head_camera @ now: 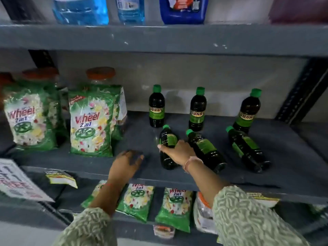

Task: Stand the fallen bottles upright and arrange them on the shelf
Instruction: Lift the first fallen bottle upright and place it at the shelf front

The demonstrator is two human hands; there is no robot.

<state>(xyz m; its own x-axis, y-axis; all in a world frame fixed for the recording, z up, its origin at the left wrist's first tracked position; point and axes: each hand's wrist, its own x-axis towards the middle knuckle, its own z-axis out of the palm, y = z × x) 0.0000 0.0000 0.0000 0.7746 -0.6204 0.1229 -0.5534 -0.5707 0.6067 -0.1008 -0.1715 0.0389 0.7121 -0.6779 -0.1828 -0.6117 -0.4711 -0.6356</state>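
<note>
Right hand (177, 151) grips the leftmost fallen bottle (167, 148) near the shelf (292, 157) front edge; left hand (126, 161) rests flat, fingers spread.

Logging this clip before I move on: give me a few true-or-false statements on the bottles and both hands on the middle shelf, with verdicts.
1. Three dark bottles lie on their sides at the front of the shelf. True: the left fallen bottle, the middle one and the right one.
2. The right hand rests on the left fallen bottle. True.
3. The left hand grips a bottle. False: it lies on bare shelf, holding nothing.
4. All bottles in the back row have fallen. False: three standing bottles are upright there.
5. The detergent packs stand right of the bottles. False: they stand to the left.
</note>
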